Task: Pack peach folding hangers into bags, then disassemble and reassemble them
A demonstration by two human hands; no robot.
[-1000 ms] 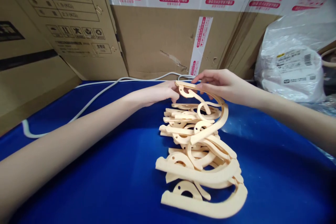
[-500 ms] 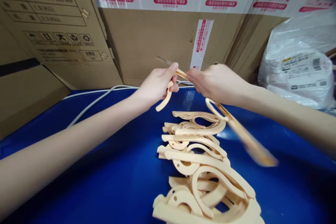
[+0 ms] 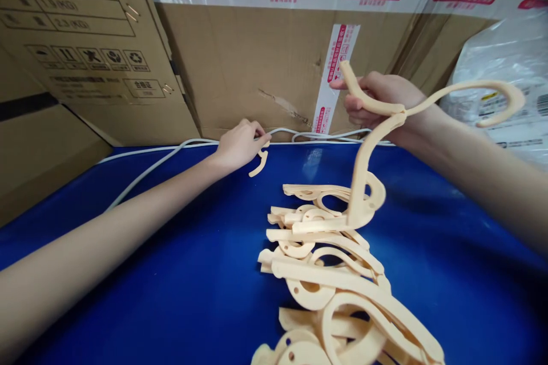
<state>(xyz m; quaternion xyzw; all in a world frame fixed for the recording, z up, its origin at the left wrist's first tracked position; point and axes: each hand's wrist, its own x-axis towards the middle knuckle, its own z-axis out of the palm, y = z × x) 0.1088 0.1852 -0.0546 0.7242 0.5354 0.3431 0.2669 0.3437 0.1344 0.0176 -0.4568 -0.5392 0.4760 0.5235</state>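
My right hand [image 3: 387, 94] is raised in front of the cardboard, closed on a beige folding hanger [image 3: 363, 151]. One arm of the hanger slants up past the fingers, the other hangs down over the pile, and its hook curves out to the right above my wrist. Low at the back of the blue surface, my left hand [image 3: 240, 145] has its fingertips closed on a small curved beige piece [image 3: 259, 166]; part of it is hidden by the fingers. Between and below my hands, several folded beige hangers [image 3: 334, 274] lie in an overlapping row.
A blue work surface [image 3: 171, 285] spreads beneath everything. White cables [image 3: 162, 162] run along its back edge. Cardboard boxes [image 3: 240, 68] stand behind and at the left. A clear plastic-wrapped package [image 3: 483, 63] with a label sits at the right.
My hands have moved apart. The right hand rose to the right with the hanger, whose arms now show spread. The left hand moved slightly left and down, still with the small curved piece.
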